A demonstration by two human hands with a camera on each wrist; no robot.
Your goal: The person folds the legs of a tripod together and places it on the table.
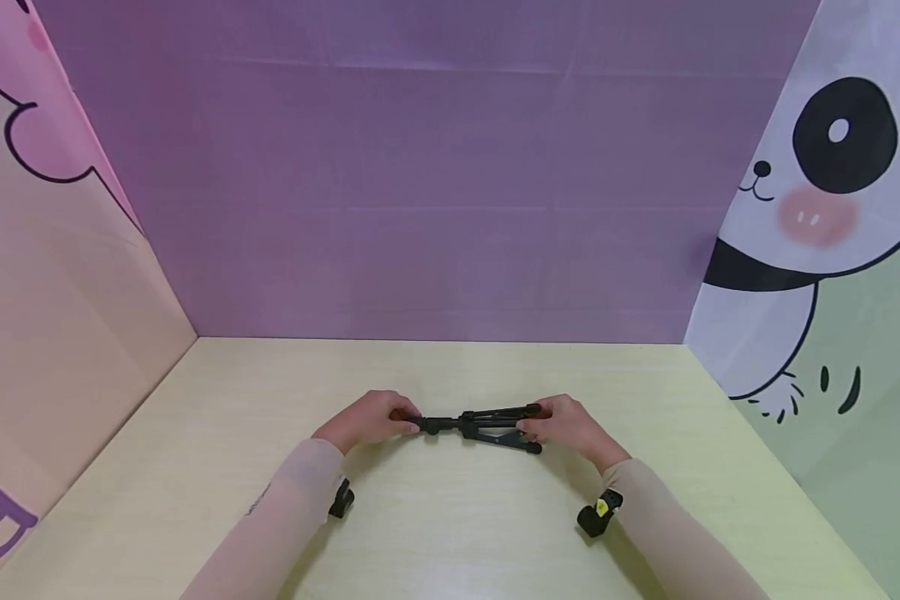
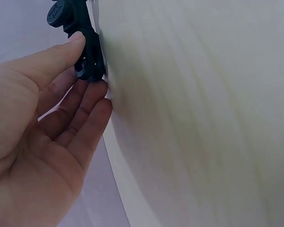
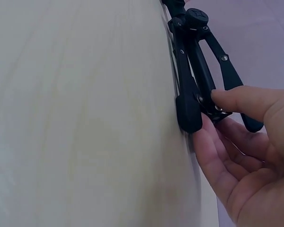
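Observation:
A small black tripod (image 1: 468,425) lies on its side across the middle of the table, its legs slightly spread toward the right. My left hand (image 1: 372,417) pinches the head end between thumb and fingers. Seen from the left wrist, the thumb presses on the tripod's head (image 2: 89,52), just below a round knob (image 2: 59,14). At the other end my right hand (image 1: 567,429) grips among the legs. In the right wrist view, the thumb sits on the center column (image 3: 201,66), with a leg (image 3: 188,111) on one side and another leg (image 3: 231,73) on the other.
The pale wooden table (image 1: 450,533) runs back to a purple wall panel (image 1: 450,183). Side panels stand at the left (image 1: 67,317) and at the right, where a panda (image 1: 765,325) is printed. Black wrist cameras hang at both sleeves.

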